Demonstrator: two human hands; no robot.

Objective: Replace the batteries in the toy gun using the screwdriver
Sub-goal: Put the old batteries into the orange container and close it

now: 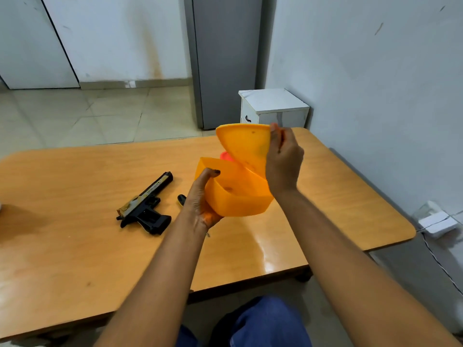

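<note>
Head view: toy gun (pixel 144 205) lies left of left hand (pixel 200 199).

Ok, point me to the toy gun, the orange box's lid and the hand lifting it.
toy gun (pixel 144 205), head view, on the black frame above the grip.
lid (pixel 246 144), head view, on its orange underside.
right hand (pixel 284 160), head view, on the back of the hand.

My left hand (pixel 203 204) grips the orange box (pixel 238 196); my right hand (pixel 284 161) lifts its lid (pixel 244 144), toy gun (pixel 145 204) left of the box.
</note>
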